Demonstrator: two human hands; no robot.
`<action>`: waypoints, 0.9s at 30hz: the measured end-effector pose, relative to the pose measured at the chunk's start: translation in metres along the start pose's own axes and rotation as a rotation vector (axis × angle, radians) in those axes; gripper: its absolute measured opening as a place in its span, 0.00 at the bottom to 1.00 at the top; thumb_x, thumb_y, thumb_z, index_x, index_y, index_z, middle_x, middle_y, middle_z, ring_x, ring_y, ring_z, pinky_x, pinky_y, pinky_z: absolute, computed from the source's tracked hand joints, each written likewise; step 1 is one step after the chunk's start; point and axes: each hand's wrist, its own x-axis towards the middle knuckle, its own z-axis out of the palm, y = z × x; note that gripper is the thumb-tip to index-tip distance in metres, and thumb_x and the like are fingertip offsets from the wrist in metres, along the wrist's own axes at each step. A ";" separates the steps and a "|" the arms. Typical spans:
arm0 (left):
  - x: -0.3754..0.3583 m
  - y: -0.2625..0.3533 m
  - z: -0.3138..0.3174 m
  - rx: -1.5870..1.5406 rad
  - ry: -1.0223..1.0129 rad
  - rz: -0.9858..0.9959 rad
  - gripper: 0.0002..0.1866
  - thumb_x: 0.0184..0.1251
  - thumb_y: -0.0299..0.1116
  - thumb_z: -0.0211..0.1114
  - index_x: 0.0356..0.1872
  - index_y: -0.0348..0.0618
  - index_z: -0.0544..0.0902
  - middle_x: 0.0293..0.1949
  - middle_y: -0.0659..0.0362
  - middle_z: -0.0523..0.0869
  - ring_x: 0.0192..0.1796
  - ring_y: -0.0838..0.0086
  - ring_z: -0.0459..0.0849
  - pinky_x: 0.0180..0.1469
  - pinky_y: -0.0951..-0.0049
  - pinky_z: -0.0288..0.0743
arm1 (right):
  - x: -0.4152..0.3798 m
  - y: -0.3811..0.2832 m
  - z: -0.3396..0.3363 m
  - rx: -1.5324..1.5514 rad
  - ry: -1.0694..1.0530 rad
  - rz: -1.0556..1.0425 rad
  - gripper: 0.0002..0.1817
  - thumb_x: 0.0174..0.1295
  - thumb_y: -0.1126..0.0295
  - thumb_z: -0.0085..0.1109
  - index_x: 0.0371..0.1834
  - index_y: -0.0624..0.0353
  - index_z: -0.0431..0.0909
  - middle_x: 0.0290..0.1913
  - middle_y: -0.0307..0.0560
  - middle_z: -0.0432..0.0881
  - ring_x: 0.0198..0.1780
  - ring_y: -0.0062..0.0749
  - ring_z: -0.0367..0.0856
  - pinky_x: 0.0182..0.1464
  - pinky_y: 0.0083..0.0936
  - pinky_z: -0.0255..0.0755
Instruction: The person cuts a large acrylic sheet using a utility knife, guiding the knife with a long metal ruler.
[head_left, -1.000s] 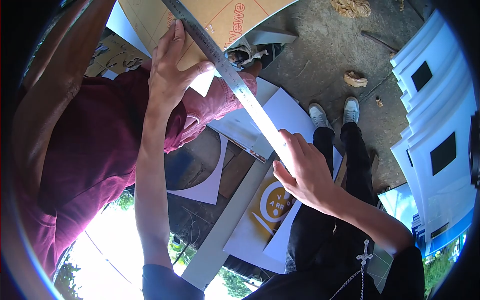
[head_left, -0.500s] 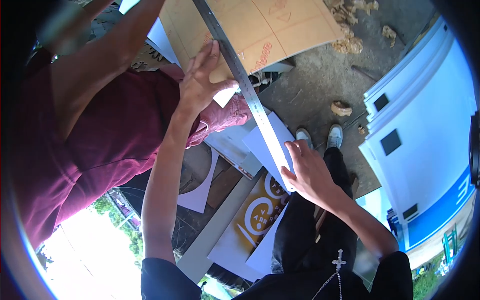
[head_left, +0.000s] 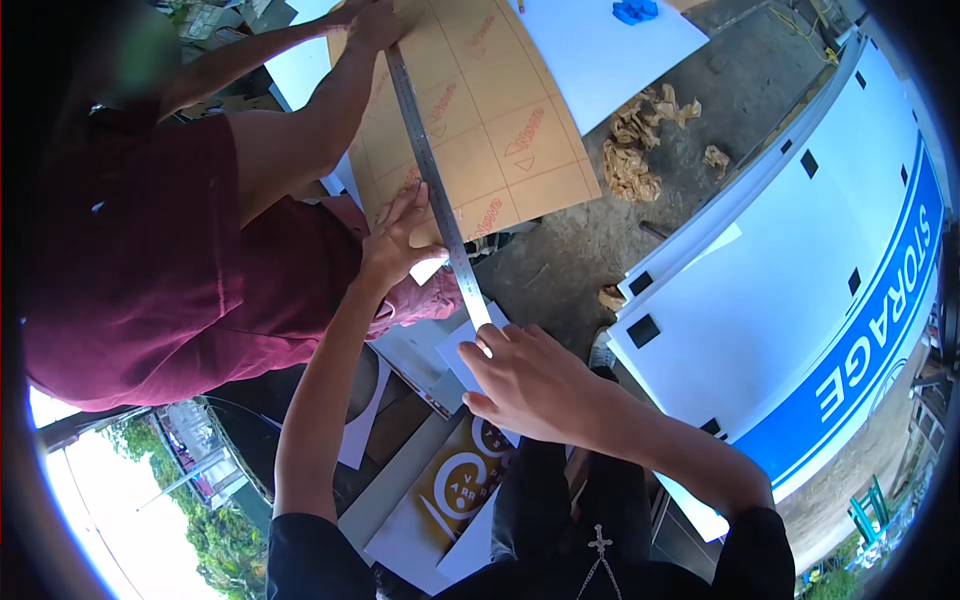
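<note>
A long metal ruler (head_left: 425, 155) lies along a tan, paper-faced board (head_left: 520, 110) with red print and grid lines. My left hand (head_left: 395, 240) is spread against the ruler's left edge near the board's close end, fingertips pressing there and thumb stretched out. The ruler's near end runs past the board to my right hand (head_left: 535, 385), whose bent fingers close over it; the tip is hidden beneath them. At the ruler's far end, a co-worker's hand (head_left: 375, 25) rests on the board.
A co-worker in a maroon shirt (head_left: 170, 260) leans in from the left. White sign panels (head_left: 770, 300) reading STORAGE stand at right. Crumpled brown paper (head_left: 630, 165) litters the floor. A white sheet (head_left: 610, 60) lies beyond the board; a yellow-brown printed sign (head_left: 455, 490) lies below.
The view has shifted, showing more of the board and the co-worker's hand at the ruler's far end. My right hand has moved up the ruler, its fingers now over the near end.
</note>
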 end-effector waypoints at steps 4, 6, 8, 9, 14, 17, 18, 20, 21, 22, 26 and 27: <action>0.000 0.002 -0.002 -0.027 0.003 -0.014 0.61 0.40 0.50 0.81 0.80 0.57 0.56 0.78 0.61 0.61 0.78 0.59 0.60 0.77 0.60 0.61 | 0.052 0.058 0.000 -0.135 0.186 -0.304 0.11 0.56 0.66 0.64 0.29 0.64 0.78 0.30 0.52 0.81 0.35 0.44 0.86 0.41 0.37 0.79; 0.000 0.003 -0.002 -0.031 -0.029 -0.062 0.62 0.40 0.50 0.82 0.80 0.58 0.56 0.78 0.61 0.60 0.78 0.60 0.59 0.77 0.61 0.60 | 0.063 0.078 -0.002 -0.050 0.125 -0.378 0.10 0.55 0.69 0.63 0.24 0.64 0.78 0.26 0.52 0.81 0.33 0.44 0.86 0.40 0.38 0.80; -0.001 0.002 -0.005 -0.040 -0.048 -0.048 0.62 0.39 0.50 0.82 0.80 0.58 0.55 0.79 0.60 0.60 0.79 0.61 0.58 0.78 0.61 0.59 | 0.064 0.085 -0.004 -0.048 0.128 -0.364 0.09 0.55 0.70 0.62 0.23 0.65 0.77 0.25 0.53 0.82 0.32 0.44 0.86 0.40 0.38 0.80; 0.002 0.001 -0.008 -0.030 -0.038 -0.055 0.62 0.40 0.50 0.82 0.80 0.58 0.55 0.79 0.60 0.60 0.79 0.61 0.58 0.78 0.61 0.58 | 0.064 0.087 -0.005 -0.041 0.129 -0.353 0.09 0.55 0.70 0.61 0.22 0.65 0.77 0.25 0.53 0.82 0.32 0.44 0.86 0.40 0.38 0.81; 0.002 0.007 -0.007 -0.014 -0.030 -0.037 0.63 0.39 0.49 0.82 0.80 0.57 0.55 0.79 0.59 0.60 0.79 0.60 0.59 0.78 0.61 0.58 | 0.058 0.085 0.006 -0.062 0.062 -0.380 0.10 0.60 0.68 0.62 0.34 0.65 0.78 0.32 0.53 0.82 0.35 0.44 0.86 0.42 0.39 0.81; 0.000 0.006 -0.007 -0.022 -0.027 -0.041 0.63 0.38 0.48 0.83 0.80 0.57 0.56 0.79 0.59 0.60 0.78 0.59 0.59 0.78 0.61 0.59 | 0.052 0.082 0.004 -0.136 -0.052 -0.352 0.10 0.59 0.67 0.63 0.34 0.65 0.79 0.32 0.52 0.82 0.37 0.41 0.87 0.40 0.38 0.81; 0.000 0.007 -0.007 -0.024 -0.026 -0.043 0.63 0.38 0.48 0.83 0.80 0.57 0.56 0.79 0.58 0.60 0.78 0.59 0.59 0.78 0.61 0.59 | 0.052 0.083 0.004 -0.132 -0.064 -0.334 0.10 0.59 0.67 0.63 0.35 0.64 0.79 0.33 0.52 0.82 0.37 0.41 0.87 0.40 0.38 0.81; 0.001 0.008 -0.006 -0.023 -0.028 -0.052 0.63 0.37 0.47 0.83 0.80 0.57 0.56 0.79 0.58 0.60 0.78 0.59 0.60 0.77 0.62 0.60 | 0.052 0.085 0.008 -0.124 -0.091 -0.302 0.11 0.59 0.66 0.64 0.36 0.64 0.80 0.33 0.52 0.83 0.37 0.39 0.87 0.40 0.37 0.80; 0.000 0.008 -0.007 -0.021 -0.030 -0.058 0.62 0.37 0.47 0.83 0.79 0.57 0.57 0.79 0.58 0.60 0.78 0.59 0.61 0.77 0.62 0.61 | 0.050 0.086 0.008 -0.177 -0.024 -0.335 0.11 0.59 0.66 0.64 0.36 0.64 0.80 0.34 0.52 0.83 0.37 0.40 0.87 0.40 0.37 0.79; 0.000 0.007 -0.006 -0.017 -0.022 -0.050 0.62 0.37 0.47 0.83 0.79 0.57 0.57 0.78 0.58 0.60 0.77 0.59 0.61 0.77 0.62 0.61 | 0.048 0.088 0.008 -0.229 0.045 -0.365 0.11 0.59 0.66 0.63 0.36 0.64 0.81 0.34 0.52 0.83 0.37 0.40 0.87 0.40 0.37 0.79; 0.000 0.008 -0.006 -0.004 -0.014 -0.037 0.63 0.36 0.46 0.83 0.79 0.57 0.57 0.78 0.58 0.61 0.77 0.59 0.63 0.76 0.62 0.63 | 0.043 0.088 0.009 -0.380 0.037 -0.311 0.10 0.59 0.65 0.61 0.35 0.63 0.82 0.35 0.52 0.83 0.36 0.41 0.86 0.42 0.37 0.76; 0.000 0.009 -0.007 -0.001 -0.016 -0.041 0.63 0.36 0.46 0.83 0.79 0.57 0.57 0.78 0.58 0.61 0.77 0.59 0.63 0.76 0.62 0.63 | 0.042 0.089 0.012 -0.399 0.009 -0.290 0.10 0.60 0.66 0.61 0.35 0.63 0.82 0.34 0.52 0.83 0.36 0.41 0.86 0.43 0.37 0.75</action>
